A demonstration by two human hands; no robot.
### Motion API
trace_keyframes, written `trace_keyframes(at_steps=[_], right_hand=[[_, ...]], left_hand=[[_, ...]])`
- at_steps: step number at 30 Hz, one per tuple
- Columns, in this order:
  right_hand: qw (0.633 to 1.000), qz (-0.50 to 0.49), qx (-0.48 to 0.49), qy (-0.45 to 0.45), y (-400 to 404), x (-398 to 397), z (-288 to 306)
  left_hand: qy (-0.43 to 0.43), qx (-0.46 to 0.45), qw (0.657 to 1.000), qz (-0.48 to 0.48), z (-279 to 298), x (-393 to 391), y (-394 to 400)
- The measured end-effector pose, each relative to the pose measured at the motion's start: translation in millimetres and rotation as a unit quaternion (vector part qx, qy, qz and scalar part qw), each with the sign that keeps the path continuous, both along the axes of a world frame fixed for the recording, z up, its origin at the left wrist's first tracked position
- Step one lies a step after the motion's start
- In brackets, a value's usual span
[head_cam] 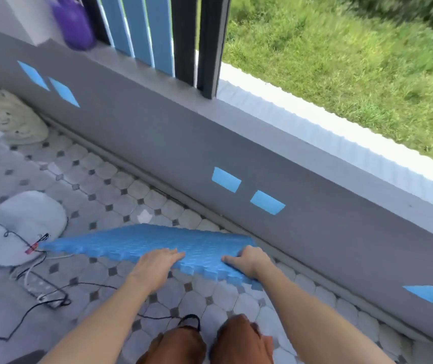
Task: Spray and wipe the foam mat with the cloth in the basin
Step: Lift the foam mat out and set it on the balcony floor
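**Two hands hold the blue mat by its near edge**

A blue foam mat (152, 243) is held just above the tiled floor (120, 185), close to the foot of the grey wall (210, 143). Its far side looks low, near the floor, and its near edge is lifted up a little. The edge has small teeth, like a puzzle piece.

The left hand (157, 261) lies on top of the mat at its near edge. The fingers are long and nearly flat, pressed on the blue top. The thumb cannot be seen, so I cannot tell if it grips under the edge.

The right hand (248, 261) is at the mat's near right corner. Its fingers are bent and curl around the corner, holding it.

Both arms reach out from the bottom of the view, and two knees (210, 342) show between them.

At the left edge of the floor is a round white thing (23, 227) with thin black wires (44, 292) next to it. The mat's left corner is just beside it. Far back in the left corner of the floor is a pale cloth lump (10, 116). Green grass (341, 61) is past the wall.
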State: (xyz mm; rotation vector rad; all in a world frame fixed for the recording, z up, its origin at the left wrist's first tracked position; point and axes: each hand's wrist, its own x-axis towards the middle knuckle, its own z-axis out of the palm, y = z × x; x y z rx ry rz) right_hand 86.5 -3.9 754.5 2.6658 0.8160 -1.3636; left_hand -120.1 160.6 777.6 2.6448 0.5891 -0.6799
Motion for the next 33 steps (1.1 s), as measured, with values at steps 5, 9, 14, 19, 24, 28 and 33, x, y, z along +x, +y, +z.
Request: trace_keyframes(at_steps=[5, 9, 14, 19, 24, 28, 33], right_hand=[[0.997, 0.078, 0.009, 0.000, 71, -10, -23], [0.987, 0.156, 0.032, 0.006, 121, -2, -55], [0.970, 0.241, 0.030, 0.009, 171, 29, -118], [0.940, 0.341, 0.025, -0.015, 201, 69, -217], [0.924, 0.381, 0.019, -0.018, 155, 70, -319], [0.961, 0.275, -0.012, -0.029, 114, 37, -370], [0.978, 0.175, -0.108, -0.040, 116, 27, -393]], left_hand=[[-0.040, 0.017, 0.996, 0.072, -16, -34, 37], [-0.034, 0.037, 0.985, 0.167, -54, -44, 49], [0.020, 0.060, 0.980, 0.188, -129, -33, 41], [-0.017, 0.004, 0.985, 0.170, -237, -1, 29], [0.012, -0.072, 0.985, 0.159, -335, -29, -47], [0.017, -0.041, 0.974, 0.221, -368, -28, -95], [0.025, -0.059, 0.966, 0.251, -372, -9, -100]])
